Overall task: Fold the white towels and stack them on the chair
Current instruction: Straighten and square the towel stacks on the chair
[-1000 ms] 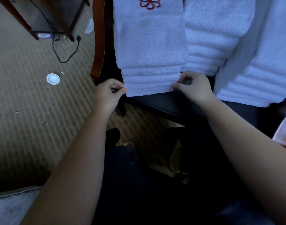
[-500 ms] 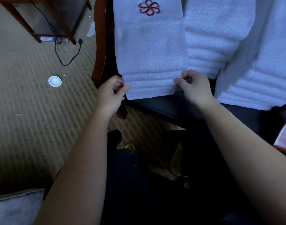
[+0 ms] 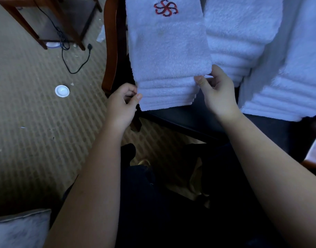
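Towels point(image 3: 288, 83) of fluffy white terry, folded flat, sit in three piles side by side on the chair point(image 3: 186, 120), which has a dark seat and a glossy wooden frame. Ribbed beige carpet point(image 3: 37, 140) lies below. My left hand point(image 3: 123, 102) pinches the left pile point(image 3: 168, 56) at its near corner. My right hand point(image 3: 218, 93) pinches its right edge. A red swirl emblem point(image 3: 165, 8) marks the top, and a round white cap point(image 3: 62, 90) lies on the floor.
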Available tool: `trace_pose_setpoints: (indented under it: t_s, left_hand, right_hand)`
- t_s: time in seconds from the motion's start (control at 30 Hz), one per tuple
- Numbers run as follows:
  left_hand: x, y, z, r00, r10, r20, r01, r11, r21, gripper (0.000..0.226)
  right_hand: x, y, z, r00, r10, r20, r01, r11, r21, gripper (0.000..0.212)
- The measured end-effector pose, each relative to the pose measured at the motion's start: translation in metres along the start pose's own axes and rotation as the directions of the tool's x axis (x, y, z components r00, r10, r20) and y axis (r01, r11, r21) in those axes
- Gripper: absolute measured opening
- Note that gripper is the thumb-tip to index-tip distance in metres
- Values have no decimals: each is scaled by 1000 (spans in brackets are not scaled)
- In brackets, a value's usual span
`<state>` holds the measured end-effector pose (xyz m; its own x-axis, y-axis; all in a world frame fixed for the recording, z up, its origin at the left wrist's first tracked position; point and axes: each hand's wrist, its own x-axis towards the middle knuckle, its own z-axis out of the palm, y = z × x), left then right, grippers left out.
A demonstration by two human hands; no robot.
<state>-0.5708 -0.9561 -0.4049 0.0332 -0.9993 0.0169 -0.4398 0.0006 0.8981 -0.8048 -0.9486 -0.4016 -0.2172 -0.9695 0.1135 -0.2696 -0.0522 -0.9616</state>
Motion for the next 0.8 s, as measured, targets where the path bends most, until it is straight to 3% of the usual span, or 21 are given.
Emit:
trace_pose_setpoints:
  t_s: [0.1, 0.2, 0.4, 0.57, 0.8]
  left_hand:
    - [0, 1, 0, 1000, 5, 7, -5, 1000, 24, 25]
    - [-2, 2, -4, 1000, -9, -20, 9, 1000, 23, 20]
    - [-10, 25, -8, 989, 104, -104, -121, 978, -171, 17]
    - [-4, 24, -1, 982, 120, -146, -139, 981, -132, 11]
    - [1, 15, 0, 988, 125, -88, -132, 988, -74, 22]
  right_hand:
    - [2, 1, -3, 1000, -4, -2, 4, 1000, -18, 15]
    - [1, 0, -4, 999, 32, 32, -32, 999, -7, 5]
    - [-4, -14, -5, 996, -21, -82, 31, 992, 119, 11]
    - [-1, -15, 0, 996, 6, -88, 5, 992, 123, 27]
    - [8, -6, 1, 988, -14, -153, 26, 997, 78, 14]
